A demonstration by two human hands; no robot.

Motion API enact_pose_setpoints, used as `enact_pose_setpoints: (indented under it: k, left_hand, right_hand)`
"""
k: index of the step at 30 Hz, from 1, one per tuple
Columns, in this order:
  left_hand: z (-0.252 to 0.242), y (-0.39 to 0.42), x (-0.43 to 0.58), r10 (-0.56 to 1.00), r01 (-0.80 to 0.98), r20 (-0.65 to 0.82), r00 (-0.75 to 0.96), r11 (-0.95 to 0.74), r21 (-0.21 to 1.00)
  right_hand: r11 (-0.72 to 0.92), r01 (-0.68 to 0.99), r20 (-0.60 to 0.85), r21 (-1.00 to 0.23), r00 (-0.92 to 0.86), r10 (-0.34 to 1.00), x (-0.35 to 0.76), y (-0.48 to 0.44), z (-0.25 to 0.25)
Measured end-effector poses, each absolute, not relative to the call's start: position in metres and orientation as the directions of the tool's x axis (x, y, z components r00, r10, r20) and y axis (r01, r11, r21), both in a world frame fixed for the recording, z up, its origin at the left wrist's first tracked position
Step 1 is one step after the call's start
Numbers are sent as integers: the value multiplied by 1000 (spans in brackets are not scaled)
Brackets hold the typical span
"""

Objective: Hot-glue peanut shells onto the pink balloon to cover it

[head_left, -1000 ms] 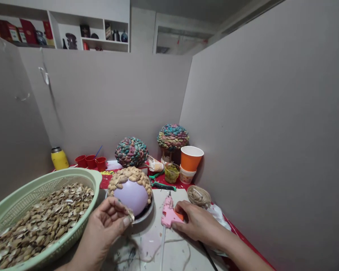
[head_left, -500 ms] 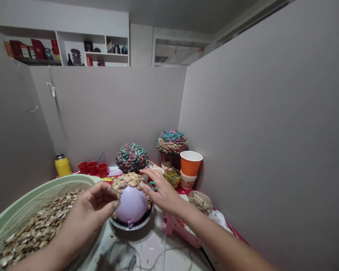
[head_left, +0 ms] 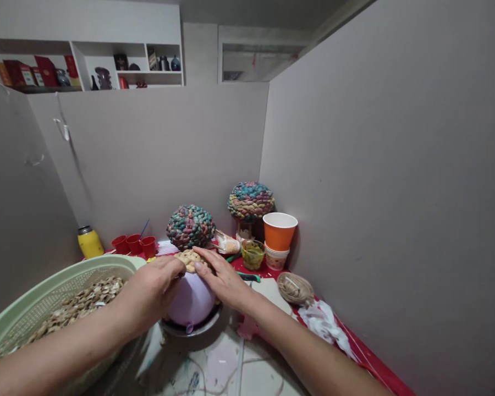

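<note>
A purple balloon (head_left: 192, 298) rests in a dark round bowl (head_left: 193, 331), its knot facing me. Tan shell pieces (head_left: 188, 258) cover its top. My left hand (head_left: 154, 291) is at the balloon's upper left, fingers curled and pressed together against the shell edge; what they hold, if anything, is hidden. On the upper right side my right hand (head_left: 223, 278) lies with its fingers spread over the shells and the balloon. A pink glue gun (head_left: 248, 328) lies partly under my right forearm.
At the left stands a green basket (head_left: 126, 262) of shells. Behind are two colourful shell domes (head_left: 191, 226), red cups (head_left: 149, 247), a yellow bottle (head_left: 89, 242) and an orange cup (head_left: 279, 234). Twine (head_left: 296, 289) and white plastic (head_left: 324, 324) lie right; grey partitions surround the table.
My left hand has moved right and up to the shell-covered edge, its fingers now closer together. My right hand stays on the balloon's upper right. The view has shifted slightly.
</note>
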State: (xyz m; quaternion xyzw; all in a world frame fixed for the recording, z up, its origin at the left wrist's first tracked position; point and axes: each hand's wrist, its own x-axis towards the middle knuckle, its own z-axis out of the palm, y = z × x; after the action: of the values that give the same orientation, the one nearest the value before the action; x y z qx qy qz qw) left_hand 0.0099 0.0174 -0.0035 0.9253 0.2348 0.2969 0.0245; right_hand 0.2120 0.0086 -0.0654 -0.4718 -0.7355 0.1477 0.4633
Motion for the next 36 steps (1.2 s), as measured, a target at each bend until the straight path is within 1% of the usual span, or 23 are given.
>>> enact_pose_setpoints:
  k: [4, 8, 9, 12, 15, 19, 21, 22, 26, 32, 34, 36]
  left_hand:
    - [-4, 19, 13, 401, 391, 501, 767, -911, 131]
    - [0, 18, 17, 321, 355, 429, 844, -935, 3]
    - [0, 17, 18, 305, 339, 416, 856, -941, -7]
    - [1, 17, 21, 284, 303, 408, 868, -953, 18]
    - [0, 16, 23, 278, 298, 395, 876, -955, 11]
    - [-1, 16, 26, 282, 316, 342, 896, -948, -46]
    - [-2, 16, 26, 271, 314, 339, 901, -946, -77]
    - [-2, 16, 26, 264, 308, 351, 898, -948, -75]
    - [-3, 17, 26, 266, 292, 408, 873, -956, -2]
    - [-2, 15, 26, 239, 286, 382, 893, -956, -70]
    - [-1, 12, 24, 244, 290, 398, 884, -955, -59]
    - [1, 11, 21, 261, 294, 440, 860, -956, -9]
  right_hand:
    - [524, 540, 559, -659, -116, 821, 212, 10, -68]
    - [532, 529, 569, -661, -109, 815, 214, 10, -71]
    - [534, 527, 571, -661, -109, 814, 214, 10, -71]
    - [538, 523, 574, -661, -108, 812, 214, 9, -72]
    - [540, 521, 577, -661, -107, 810, 214, 9, -72]
    - [544, 519, 580, -660, -108, 807, 215, 8, -72]
    - [543, 518, 581, -660, -107, 807, 215, 7, -72]
    - [543, 518, 581, -661, -106, 807, 215, 7, -72]
    - [550, 515, 588, -657, -106, 802, 215, 7, -73]
    - [547, 514, 584, -660, -107, 805, 215, 6, -73]
    - [543, 515, 579, -664, -105, 808, 215, 6, -73]
    - [541, 513, 576, -666, -107, 811, 215, 5, -72]
